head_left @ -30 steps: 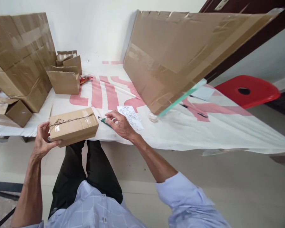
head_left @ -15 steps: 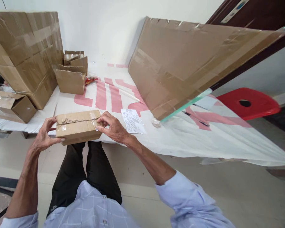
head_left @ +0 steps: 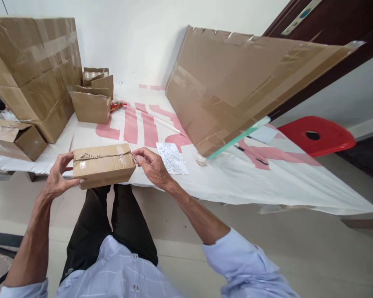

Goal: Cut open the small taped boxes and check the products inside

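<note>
While the cardboard box [head_left: 104, 170] is lying along the table's [head_left: 217, 178] near edge, left of the paper [head_left: 173, 160], the left hand [head_left: 56, 177] is spanning its left end, thumb pressing the near side. The right hand [head_left: 137, 156] is curling its fingers, almost pinched, at the right end; whether they are holding anything cannot be told. The box is probably light and stiff-walled, weaker along the ragged top seam; its ends are offering the soundest hold. Its contents and underside are lying hidden.
</note>
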The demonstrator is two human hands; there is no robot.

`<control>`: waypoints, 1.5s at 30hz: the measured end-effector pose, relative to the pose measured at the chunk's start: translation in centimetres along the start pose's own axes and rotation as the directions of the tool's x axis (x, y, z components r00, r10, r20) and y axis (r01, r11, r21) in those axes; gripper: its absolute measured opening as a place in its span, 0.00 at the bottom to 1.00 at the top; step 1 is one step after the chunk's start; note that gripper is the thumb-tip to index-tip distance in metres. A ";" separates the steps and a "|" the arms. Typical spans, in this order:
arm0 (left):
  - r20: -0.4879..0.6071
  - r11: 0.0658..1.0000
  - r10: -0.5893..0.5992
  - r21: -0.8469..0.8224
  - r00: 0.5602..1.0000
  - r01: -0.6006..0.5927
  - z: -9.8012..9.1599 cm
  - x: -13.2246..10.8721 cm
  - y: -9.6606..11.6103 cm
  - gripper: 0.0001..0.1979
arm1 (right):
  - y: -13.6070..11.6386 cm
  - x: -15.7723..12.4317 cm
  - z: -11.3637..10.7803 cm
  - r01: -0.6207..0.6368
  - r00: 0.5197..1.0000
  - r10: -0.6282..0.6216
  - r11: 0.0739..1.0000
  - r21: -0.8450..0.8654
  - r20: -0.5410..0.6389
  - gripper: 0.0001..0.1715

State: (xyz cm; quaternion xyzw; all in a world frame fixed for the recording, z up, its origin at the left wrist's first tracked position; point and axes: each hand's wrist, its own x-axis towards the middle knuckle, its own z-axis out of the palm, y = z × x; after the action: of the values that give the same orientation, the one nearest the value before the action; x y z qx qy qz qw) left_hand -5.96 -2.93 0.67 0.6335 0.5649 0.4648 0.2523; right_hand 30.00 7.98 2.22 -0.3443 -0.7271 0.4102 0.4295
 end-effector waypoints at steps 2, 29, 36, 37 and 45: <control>-0.057 0.994 0.023 0.107 0.998 -0.017 0.1 -0.2 0.7 0.50 | -0.5 -0.7 0.1 -0.033 0.999 0.035 0.995 0.089 -0.027 0.17; -0.310 0.942 -0.246 -0.300 0.919 0.151 8.7 -9.4 7.9 0.18 | -3.8 -10.3 11.0 -0.034 0.997 0.021 0.985 0.169 0.080 0.15; -0.460 0.873 -0.482 -0.175 0.746 0.455 2.9 -13.8 0.8 0.17 | -1.3 -12.6 12.0 -0.082 0.995 0.074 0.990 0.117 0.067 0.14; -0.467 0.860 -0.501 -0.173 0.729 0.480 2.4 -14.6 0.0 0.18 | -0.8 -13.2 12.3 -0.093 0.994 0.086 0.989 0.117 0.066 0.14; -0.462 0.804 -0.570 -0.142 0.679 0.578 0.3 -18.9 -2.1 0.23 | 1.6 -16.3 14.2 -0.177 0.984 0.173 0.978 0.109 0.046 0.15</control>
State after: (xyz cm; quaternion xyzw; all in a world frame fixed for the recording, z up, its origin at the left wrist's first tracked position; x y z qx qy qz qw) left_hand -5.35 -20.32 -7.04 0.2895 0.7826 0.5004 0.2308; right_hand 23.79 -9.54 -8.99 -0.3746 -0.6774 0.4929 0.3973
